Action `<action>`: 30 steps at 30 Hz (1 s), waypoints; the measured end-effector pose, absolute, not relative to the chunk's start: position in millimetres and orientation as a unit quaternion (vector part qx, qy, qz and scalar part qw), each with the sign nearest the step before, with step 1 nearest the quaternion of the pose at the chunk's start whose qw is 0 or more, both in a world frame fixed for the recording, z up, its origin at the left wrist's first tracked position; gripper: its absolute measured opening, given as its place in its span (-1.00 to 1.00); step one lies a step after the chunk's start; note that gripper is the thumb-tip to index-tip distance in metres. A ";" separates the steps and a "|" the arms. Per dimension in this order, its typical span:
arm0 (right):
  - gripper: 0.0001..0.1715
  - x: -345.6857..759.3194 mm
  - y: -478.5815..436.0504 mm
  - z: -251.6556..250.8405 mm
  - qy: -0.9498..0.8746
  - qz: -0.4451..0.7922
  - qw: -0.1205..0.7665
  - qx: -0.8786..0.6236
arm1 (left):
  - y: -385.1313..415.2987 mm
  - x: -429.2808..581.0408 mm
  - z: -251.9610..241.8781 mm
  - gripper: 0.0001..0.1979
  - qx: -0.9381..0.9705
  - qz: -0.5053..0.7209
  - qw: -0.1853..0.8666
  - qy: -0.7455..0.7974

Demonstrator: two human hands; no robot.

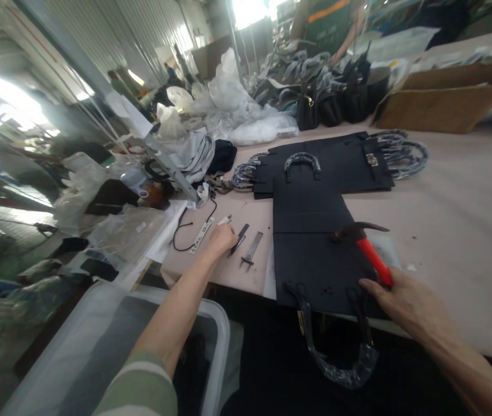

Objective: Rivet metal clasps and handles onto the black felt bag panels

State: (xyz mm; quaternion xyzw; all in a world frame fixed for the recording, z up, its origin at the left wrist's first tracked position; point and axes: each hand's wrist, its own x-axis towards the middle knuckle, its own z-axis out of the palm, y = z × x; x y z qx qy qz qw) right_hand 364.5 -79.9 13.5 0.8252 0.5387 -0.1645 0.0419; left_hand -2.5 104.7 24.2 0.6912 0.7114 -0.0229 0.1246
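Observation:
My right hand (414,300) is closed round the red handle of a hammer (373,257), whose dark head lies over a flat black bag panel (310,254). The panel's near handle (336,370), wrapped in clear plastic, hangs over the table edge; its far handle (302,159) lies at the other end. Over on the left, my left hand (223,238) is down at the table with its fingers curled together. A small whitish piece shows just past the fingers; what they hold is hidden. Beside that hand lie a thin dark metal tool (239,238) and a caliper-like metal tool (252,251).
A labelled white strip (201,236) and a black cord (176,237) lie left of my left hand. Stacked black bag panels (336,153) lie behind. Finished-looking black bags (332,104), plastic wrap (263,127) and a cardboard box (440,104) stand farther back. Another person (328,29) is across the table.

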 end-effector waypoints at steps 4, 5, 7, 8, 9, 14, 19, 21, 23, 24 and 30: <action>-0.48 364.9 -79.2 11.4 0.535 -0.161 0.038 0.829 | 114.9 3.4 23.9 -0.82 0.699 -0.060 0.133 0.700; -0.48 365.2 -79.1 10.6 0.534 -0.159 0.036 0.830 | 116.5 4.8 23.6 -0.80 0.700 -0.067 0.133 0.698; -0.48 365.8 -79.1 9.1 0.532 -0.155 0.030 0.832 | 117.9 7.4 22.8 -0.75 0.702 -0.077 0.132 0.695; -0.48 366.0 -79.2 8.8 0.532 -0.154 0.027 0.832 | 117.7 8.3 22.4 -0.72 0.704 -0.078 0.130 0.694; -0.49 366.1 -79.4 8.9 0.533 -0.153 0.024 0.832 | 116.9 8.7 22.1 -0.70 0.706 -0.077 0.126 0.693; -0.48 365.6 -80.3 11.8 0.546 -0.151 -0.002 0.824 | 108.8 3.3 26.5 -0.66 0.715 -0.052 0.112 0.688; -0.50 368.7 -80.0 5.4 0.543 -0.141 -0.017 0.827 | 111.0 -1.8 32.9 -0.75 0.697 -0.042 0.154 0.700; -0.48 370.2 -79.5 2.8 0.548 -0.143 -0.013 0.824 | 116.5 -0.9 32.1 -0.77 0.679 -0.029 0.173 0.713; -0.46 370.9 -79.2 2.2 0.548 -0.151 -0.007 0.823 | 122.5 -0.4 30.4 -0.80 0.659 -0.012 0.197 0.726; -0.45 370.9 -79.1 2.6 0.546 -0.156 -0.004 0.823 | 124.8 -1.0 29.9 -0.83 0.648 -0.002 0.213 0.731; -0.47 370.0 -79.8 5.3 0.547 -0.159 -0.010 0.822 | 114.0 -16.9 34.9 -0.84 0.596 0.109 0.380 0.699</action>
